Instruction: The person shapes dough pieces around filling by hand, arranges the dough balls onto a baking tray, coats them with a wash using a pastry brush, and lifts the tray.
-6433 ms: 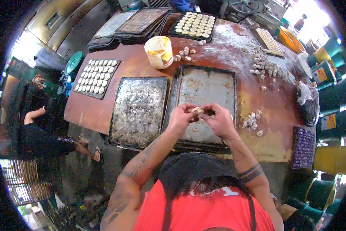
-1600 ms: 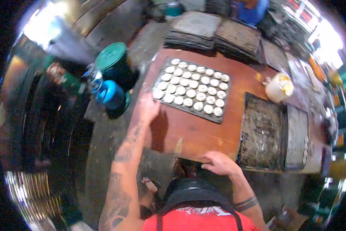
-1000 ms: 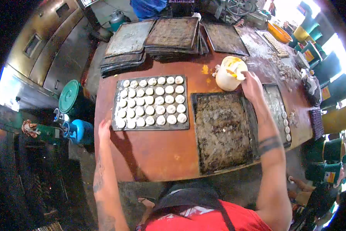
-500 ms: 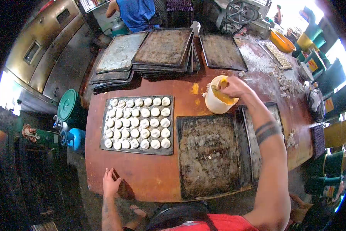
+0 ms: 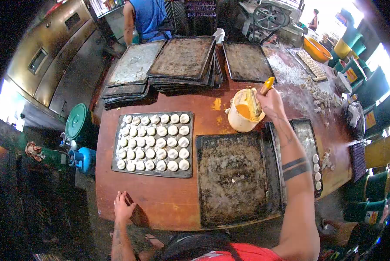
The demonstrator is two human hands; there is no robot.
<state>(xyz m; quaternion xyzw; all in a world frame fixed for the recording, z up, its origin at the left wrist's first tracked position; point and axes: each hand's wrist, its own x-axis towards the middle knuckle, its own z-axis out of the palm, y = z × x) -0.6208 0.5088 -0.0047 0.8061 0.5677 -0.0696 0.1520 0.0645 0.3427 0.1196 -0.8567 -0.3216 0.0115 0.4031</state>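
Observation:
My right hand [image 5: 271, 102] grips a brush by its yellow handle [image 5: 268, 85], over the white bucket [image 5: 239, 121]. The brush's lower part is inside the bucket, against the inner wall, above orange-yellow liquid. My left hand [image 5: 124, 207] rests at the table's front left edge with its fingers apart and nothing in it. Just beyond it lies a dark tray [image 5: 189, 172] holding rows of round white dough pieces [image 5: 161, 154]. A bare, stained tray [image 5: 232, 178] is to the right of it, below the bucket.
Stacked dark trays [image 5: 182, 58] stand at the back left, another tray [image 5: 248, 61] beside them. More dough pieces [image 5: 318, 176] line a tray at the right. Small dough lumps [image 5: 321, 98] and flour cover the back right. A person in blue [image 5: 148, 19] is behind the table.
My right hand has reached to the bucket, and the brush handle now shows raised in its grip. My left hand has come away from the table's left side to its front edge.

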